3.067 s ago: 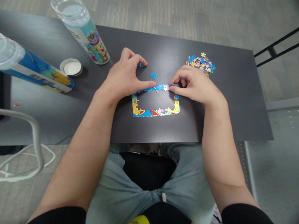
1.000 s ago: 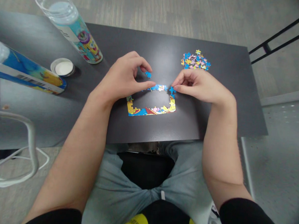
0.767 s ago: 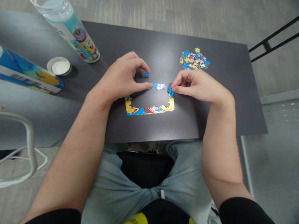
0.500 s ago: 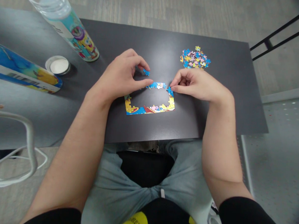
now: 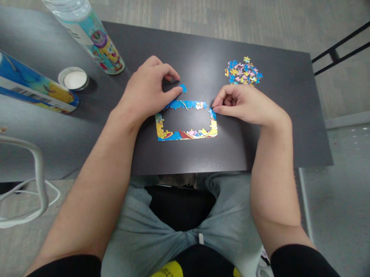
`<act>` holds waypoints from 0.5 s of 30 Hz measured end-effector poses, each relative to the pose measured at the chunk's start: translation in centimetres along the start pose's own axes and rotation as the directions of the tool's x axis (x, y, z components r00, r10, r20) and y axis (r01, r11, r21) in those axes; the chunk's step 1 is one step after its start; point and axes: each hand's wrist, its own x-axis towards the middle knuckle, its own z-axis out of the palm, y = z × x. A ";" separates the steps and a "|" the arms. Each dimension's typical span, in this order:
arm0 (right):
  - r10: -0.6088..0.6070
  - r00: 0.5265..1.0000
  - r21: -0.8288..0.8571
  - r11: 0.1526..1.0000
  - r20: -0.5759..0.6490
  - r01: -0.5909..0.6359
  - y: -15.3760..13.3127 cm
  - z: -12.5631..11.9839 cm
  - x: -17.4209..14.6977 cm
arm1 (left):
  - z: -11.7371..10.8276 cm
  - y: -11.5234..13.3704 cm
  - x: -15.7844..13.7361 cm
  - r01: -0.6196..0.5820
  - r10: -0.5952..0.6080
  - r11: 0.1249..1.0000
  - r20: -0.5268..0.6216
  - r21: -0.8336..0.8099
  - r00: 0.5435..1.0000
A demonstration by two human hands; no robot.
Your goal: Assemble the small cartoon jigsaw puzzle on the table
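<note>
A jigsaw puzzle border point(image 5: 184, 135) of joined pieces lies on the dark table, with a gap near its upper right corner. My left hand point(image 5: 152, 84) hovers at its upper left, thumb and fingers apart. The thumb tip is beside a loose blue puzzle piece point(image 5: 183, 88) just above the border's top strip; whether they touch I cannot tell. My right hand point(image 5: 241, 102) is closed, its thumb and forefinger pinching a blue puzzle piece point(image 5: 211, 111) at the top of the right side. The fingertips partly cover that piece.
A pile of loose puzzle pieces point(image 5: 243, 72) lies beyond my right hand. At the left stand a clear-topped printed tube point(image 5: 99, 39), a second printed tube point(image 5: 34, 85) and a round lid point(image 5: 73, 79). A white curved tube point(image 5: 38, 169) is at the lower left.
My left hand has drawn up and left off the top strip, baring more of it, and its thumb is now by the loose blue piece. My right hand has hardly moved.
</note>
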 end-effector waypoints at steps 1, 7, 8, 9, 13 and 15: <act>-0.006 1.000 0.000 1.000 -0.003 0.006 -0.1 0.0 0.0 | 0.0 -0.1 0.0 -0.002 0.002 1.000 -0.004 0.014 1.000; -0.008 0.999 0.000 1.000 -0.044 0.008 -0.2 0.1 0.3 | 0.4 -0.6 0.2 -0.017 0.018 0.999 -0.030 0.029 0.999; -0.011 0.999 -0.004 1.000 -0.051 0.011 -0.1 0.1 0.3 | 0.4 -0.6 0.3 -0.017 0.017 1.000 -0.028 0.008 0.999; -0.018 0.998 -0.009 1.000 -0.056 0.017 0.0 0.2 0.4 | 0.5 -0.7 0.3 -0.019 0.019 1.000 -0.024 -0.013 1.000; -0.032 0.996 -0.020 0.999 -0.079 0.031 0.2 0.2 0.6 | 0.7 -0.5 0.2 -0.043 0.042 0.997 -0.004 -0.057 0.999; -0.032 0.996 -0.018 0.999 -0.086 0.031 0.2 0.3 0.7 | 0.8 -0.2 0.1 -0.046 0.047 0.997 0.012 -0.069 0.999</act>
